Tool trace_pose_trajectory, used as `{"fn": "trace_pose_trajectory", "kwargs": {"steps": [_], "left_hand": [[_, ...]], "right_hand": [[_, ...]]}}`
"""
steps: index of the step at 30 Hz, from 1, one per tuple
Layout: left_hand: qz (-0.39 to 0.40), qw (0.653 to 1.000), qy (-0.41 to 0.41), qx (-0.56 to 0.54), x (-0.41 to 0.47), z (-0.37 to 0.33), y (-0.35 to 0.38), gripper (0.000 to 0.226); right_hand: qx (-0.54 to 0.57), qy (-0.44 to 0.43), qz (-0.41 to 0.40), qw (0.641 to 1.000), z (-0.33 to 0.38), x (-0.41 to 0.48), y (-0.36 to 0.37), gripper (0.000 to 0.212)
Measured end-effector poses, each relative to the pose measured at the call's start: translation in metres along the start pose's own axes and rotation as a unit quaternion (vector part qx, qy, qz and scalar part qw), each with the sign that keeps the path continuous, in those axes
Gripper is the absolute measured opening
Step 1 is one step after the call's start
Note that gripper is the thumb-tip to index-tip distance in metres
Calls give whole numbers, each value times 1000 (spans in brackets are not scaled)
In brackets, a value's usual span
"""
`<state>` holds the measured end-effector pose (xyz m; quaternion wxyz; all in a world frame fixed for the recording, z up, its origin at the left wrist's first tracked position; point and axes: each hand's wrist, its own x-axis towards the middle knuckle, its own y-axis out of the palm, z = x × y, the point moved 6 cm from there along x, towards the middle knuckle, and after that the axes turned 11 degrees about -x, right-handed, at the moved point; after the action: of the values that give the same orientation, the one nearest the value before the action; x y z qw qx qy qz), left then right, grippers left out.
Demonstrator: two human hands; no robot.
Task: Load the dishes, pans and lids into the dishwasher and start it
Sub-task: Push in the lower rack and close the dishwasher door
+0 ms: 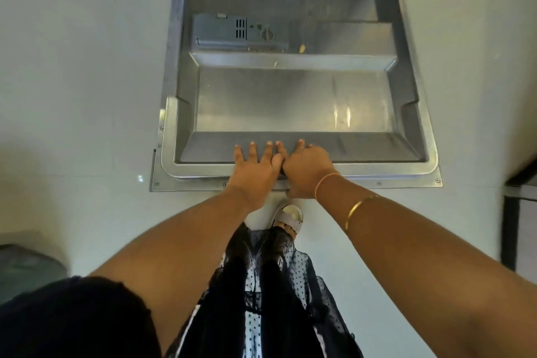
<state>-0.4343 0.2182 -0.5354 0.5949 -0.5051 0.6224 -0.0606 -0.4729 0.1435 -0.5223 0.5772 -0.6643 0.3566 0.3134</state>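
At the dishwasher door edge point(377, 174), left hand point(255, 171) lies flat, right hand point(308, 171) grips.

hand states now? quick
Left hand: open, straight fingers flat on the dishwasher door.
Right hand: grips the door's edge, thumb underneath.

The dishwasher door point(261, 102) lies open and flat over the pale floor point(72, 96). The left hand point(255, 166) rests flat on its near rim; the right hand point(308, 171) grips that rim just beside it. Beyond the hands, yellowish crumbs point(302, 49) lie by the grey detergent box point(232, 33). Behind the hands a sandal point(287, 216) stands on the floor.
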Motion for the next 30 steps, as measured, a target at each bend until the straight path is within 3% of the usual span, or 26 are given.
{"fn": "trace_pose_trajectory", "kwargs": {"steps": [5,9,23,27,30], "left_hand": [[19,1000,15,-18,-42,-16,-89,80],[-30,999,28,-27,-70,-23,-173,60],[-122,982,44,-138,-88,-16,-406,63],[-186,969,41,-157,-81,-5,-456,62],[-259,941,30,-217,-76,10,-489,64]], "right_hand": [[-45,-31,-86,995,-36,-67,-76,88],[-72,-21,-129,989,-73,-112,-136,68],[9,-8,-203,979,-207,-177,-294,70],[72,18,-289,955,-241,-182,-324,58],[88,72,-363,925,-261,-181,-339,51]]}}
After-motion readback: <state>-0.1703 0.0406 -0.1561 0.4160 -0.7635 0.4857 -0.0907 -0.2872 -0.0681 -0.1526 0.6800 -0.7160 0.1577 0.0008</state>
